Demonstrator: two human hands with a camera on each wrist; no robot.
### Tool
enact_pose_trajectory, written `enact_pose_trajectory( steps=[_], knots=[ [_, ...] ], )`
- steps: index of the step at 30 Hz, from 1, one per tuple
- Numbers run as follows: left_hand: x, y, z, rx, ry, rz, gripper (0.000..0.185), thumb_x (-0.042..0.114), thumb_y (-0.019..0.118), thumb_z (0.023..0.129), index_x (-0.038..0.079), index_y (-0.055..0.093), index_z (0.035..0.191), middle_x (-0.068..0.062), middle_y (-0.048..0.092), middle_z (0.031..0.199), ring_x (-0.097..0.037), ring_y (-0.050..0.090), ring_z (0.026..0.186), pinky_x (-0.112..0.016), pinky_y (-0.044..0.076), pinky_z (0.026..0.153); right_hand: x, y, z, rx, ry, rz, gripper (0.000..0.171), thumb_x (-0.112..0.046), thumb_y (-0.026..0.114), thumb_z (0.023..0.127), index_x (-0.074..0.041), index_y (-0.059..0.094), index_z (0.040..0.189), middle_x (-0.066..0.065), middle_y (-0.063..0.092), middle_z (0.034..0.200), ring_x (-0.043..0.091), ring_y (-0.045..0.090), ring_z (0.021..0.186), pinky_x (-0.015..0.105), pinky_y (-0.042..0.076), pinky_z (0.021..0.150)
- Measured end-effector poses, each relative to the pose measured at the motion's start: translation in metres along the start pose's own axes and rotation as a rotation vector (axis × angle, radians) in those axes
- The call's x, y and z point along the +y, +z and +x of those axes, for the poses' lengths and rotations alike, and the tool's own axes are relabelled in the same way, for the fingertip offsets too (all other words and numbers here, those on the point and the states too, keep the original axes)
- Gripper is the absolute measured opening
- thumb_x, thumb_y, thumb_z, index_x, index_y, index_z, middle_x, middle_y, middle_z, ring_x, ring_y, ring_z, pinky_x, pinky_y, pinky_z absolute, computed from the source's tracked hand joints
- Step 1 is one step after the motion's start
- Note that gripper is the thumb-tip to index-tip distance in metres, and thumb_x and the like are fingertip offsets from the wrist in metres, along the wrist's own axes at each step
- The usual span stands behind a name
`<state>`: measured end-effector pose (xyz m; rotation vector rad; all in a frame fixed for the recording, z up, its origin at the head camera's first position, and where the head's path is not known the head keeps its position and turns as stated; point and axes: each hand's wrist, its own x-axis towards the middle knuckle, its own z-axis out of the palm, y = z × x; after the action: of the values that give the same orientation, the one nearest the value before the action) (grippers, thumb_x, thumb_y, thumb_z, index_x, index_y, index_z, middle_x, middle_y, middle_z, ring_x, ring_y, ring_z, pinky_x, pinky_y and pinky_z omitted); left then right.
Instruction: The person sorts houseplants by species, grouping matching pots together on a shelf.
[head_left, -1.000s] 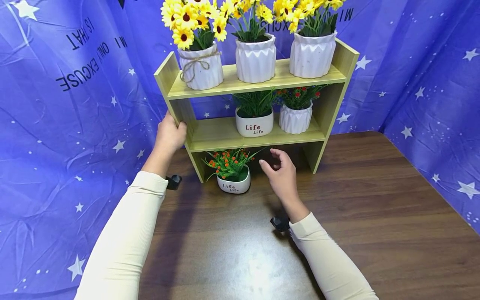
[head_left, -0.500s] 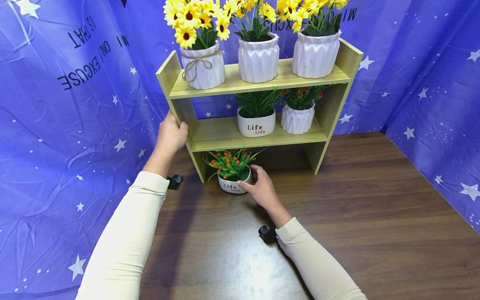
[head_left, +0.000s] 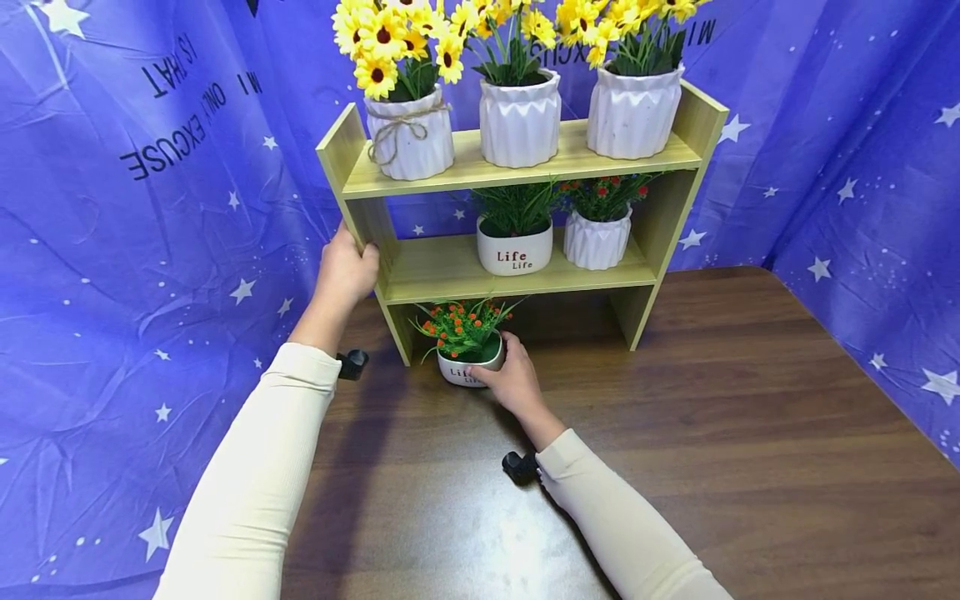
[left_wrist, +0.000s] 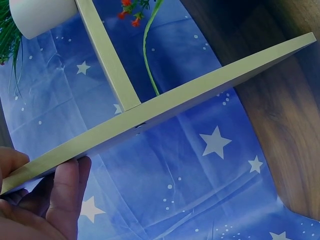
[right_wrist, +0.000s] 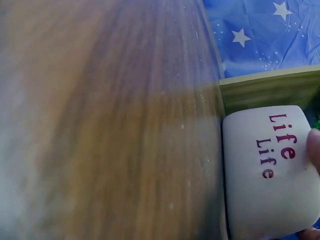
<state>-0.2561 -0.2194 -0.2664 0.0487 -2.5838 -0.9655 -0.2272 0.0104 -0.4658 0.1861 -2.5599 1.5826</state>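
Observation:
My left hand [head_left: 347, 265] grips the left side panel of the wooden shelf [head_left: 517, 292], thumb on the inner face. In the left wrist view its fingers [left_wrist: 67, 192] lie behind the panel's edge. My right hand [head_left: 512, 379] holds a white oval flowerpot [head_left: 450, 372] by its right end, thumb across the front and fingers behind. The pot bears red "Life" lettering and artificial orange flowers [head_left: 461, 327]. It stands on the table at the shelf's lower left opening. In the right wrist view, the thumb [right_wrist: 314, 147] touches the pot's lettered front, and most of the hand lies outside the picture.
Three white pots [head_left: 521, 125] of yellow sunflowers line the top board. On the middle board sit a white "Life" pot [head_left: 515, 253] of grass and a pleated white pot [head_left: 597, 242] with red flowers. A blue star-printed curtain [head_left: 187, 250] hangs behind the brown table [head_left: 720, 400].
My right hand has moved left and down from beside the flowerpot and taken hold of its right end. The left hand stays on the shelf panel.

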Motion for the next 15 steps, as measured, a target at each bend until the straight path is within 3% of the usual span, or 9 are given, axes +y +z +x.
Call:
enact_pose_trajectory(
  steps=[6, 13, 15],
  knots=[
    [0.0, 0.004, -0.003, -0.016, -0.007, -0.008, 0.034, 0.011, 0.047, 0.097, -0.001, 0.045, 0.129, -0.031, 0.061, 0.122, -0.046, 0.057, 0.117, -0.055, 0.044, 0.1, 0.004, -0.004, -0.006, -0.01, 0.009, -0.002, 0.08, -0.024, 0.085, 0.076, -0.001, 0.045, 0.14, 0.02, 0.061, 0.128, 0.035, 0.058, 0.116, 0.048, 0.045, 0.099],
    [-0.001, 0.002, -0.002, -0.004, 0.004, -0.002, 0.034, 0.01, 0.046, 0.096, -0.002, 0.046, 0.127, -0.032, 0.061, 0.12, -0.048, 0.057, 0.116, -0.056, 0.044, 0.098, -0.009, -0.028, -0.022, -0.027, -0.07, 0.007, 0.079, -0.024, 0.087, 0.075, -0.006, 0.048, 0.141, 0.015, 0.065, 0.124, 0.03, 0.061, 0.11, 0.045, 0.047, 0.096],
    [-0.001, 0.001, -0.001, 0.005, 0.009, -0.005, 0.033, 0.01, 0.046, 0.096, -0.002, 0.047, 0.127, -0.031, 0.062, 0.12, -0.047, 0.057, 0.117, -0.056, 0.044, 0.098, -0.016, -0.037, -0.027, -0.031, -0.099, 0.011, 0.079, -0.025, 0.087, 0.075, -0.007, 0.048, 0.142, 0.014, 0.065, 0.122, 0.027, 0.062, 0.101, 0.043, 0.049, 0.09]
  ],
)
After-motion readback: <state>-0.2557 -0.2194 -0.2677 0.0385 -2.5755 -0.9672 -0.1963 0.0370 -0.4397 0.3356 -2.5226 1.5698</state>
